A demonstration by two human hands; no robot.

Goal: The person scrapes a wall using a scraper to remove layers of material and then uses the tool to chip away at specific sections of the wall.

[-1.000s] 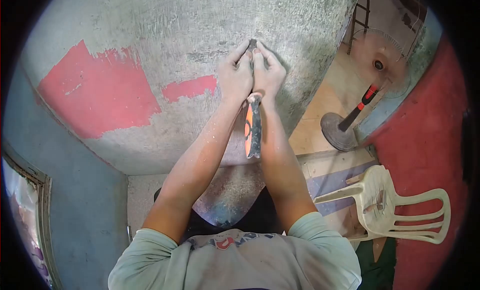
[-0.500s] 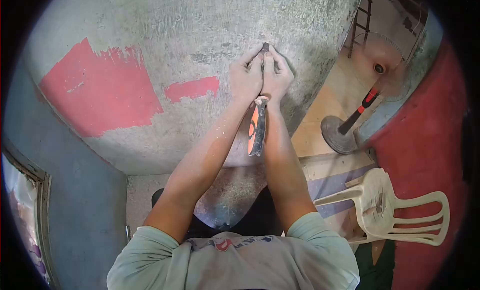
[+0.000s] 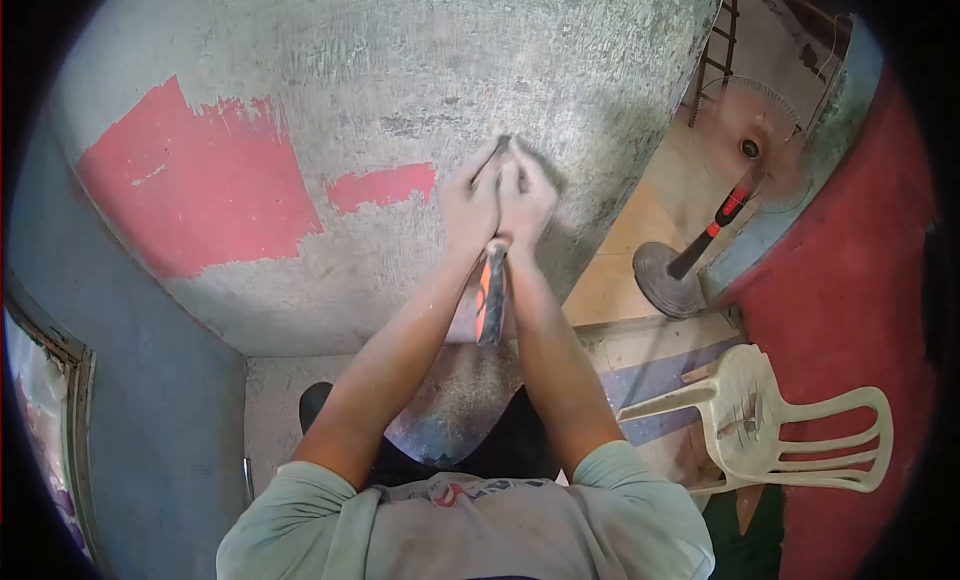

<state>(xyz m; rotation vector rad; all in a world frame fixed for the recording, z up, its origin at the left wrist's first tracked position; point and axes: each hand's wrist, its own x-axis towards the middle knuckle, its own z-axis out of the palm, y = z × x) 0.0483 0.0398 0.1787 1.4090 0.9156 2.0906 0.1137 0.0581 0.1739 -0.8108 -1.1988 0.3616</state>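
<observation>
My left hand and my right hand are pressed side by side against a grey scraped wall. Both are dusty and a little blurred, with fingers closed round the front of a scraper. Its orange and black handle sticks out between my wrists toward me. A small dark tip shows beyond my fingertips at the wall; the rest of the blade is hidden in my hands. To the left, a large pink paint patch and a smaller pink strip remain on the wall.
A pedestal fan stands right of the wall's edge. Below it is a cream plastic chair with small items on its seat, beside a red wall. A blue-grey wall with a window runs along the left.
Both hands have moved down the wall and slightly left with the scraper, its handle now nearer my body. The camera view has shifted slightly.
</observation>
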